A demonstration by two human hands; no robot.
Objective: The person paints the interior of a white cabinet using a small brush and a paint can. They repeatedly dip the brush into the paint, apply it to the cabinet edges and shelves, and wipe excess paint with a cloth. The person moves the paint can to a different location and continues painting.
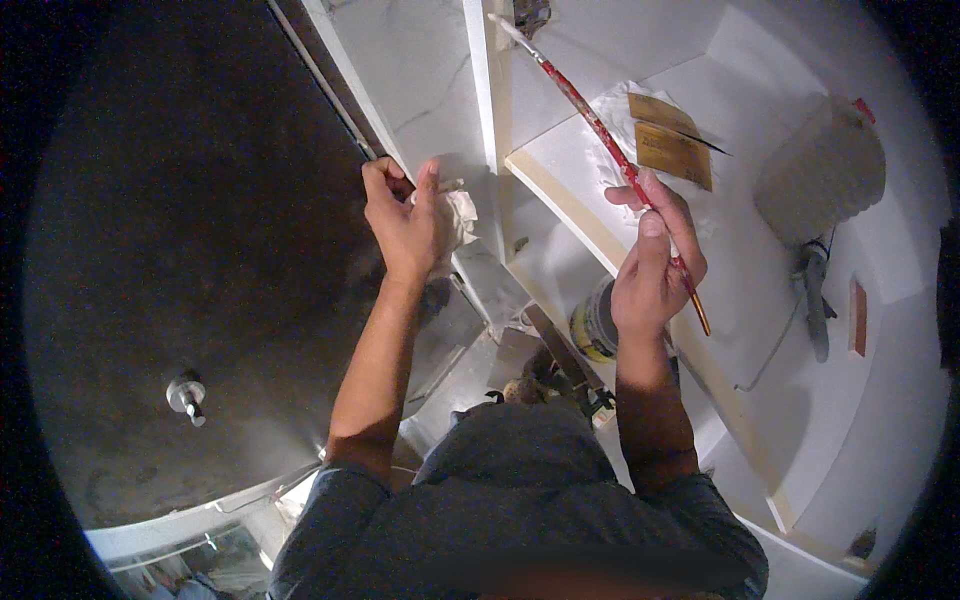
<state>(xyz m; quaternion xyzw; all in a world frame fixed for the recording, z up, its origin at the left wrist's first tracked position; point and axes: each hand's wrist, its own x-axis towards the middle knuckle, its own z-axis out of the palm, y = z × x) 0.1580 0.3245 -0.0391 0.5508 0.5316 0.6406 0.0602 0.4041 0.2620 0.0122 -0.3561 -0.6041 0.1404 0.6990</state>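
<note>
My right hand grips a thin paintbrush by its worn red handle. The pale bristles point up and away to the far left, touching nothing that I can make out. My left hand is at the edge of the dark panel, its curled fingers by a thin metal strip. A crumpled white paper or cloth is held in that hand, bunched against the palm and partly hidden by the thumb. What the left fingertips touch is hidden.
Right of me, a white ledge edged with tan tape holds brown sandpaper sheets, a ribbed translucent jug, a grey tool and a reddish block. A bucket stands below my right hand. A metal fitting sticks out of the dark panel.
</note>
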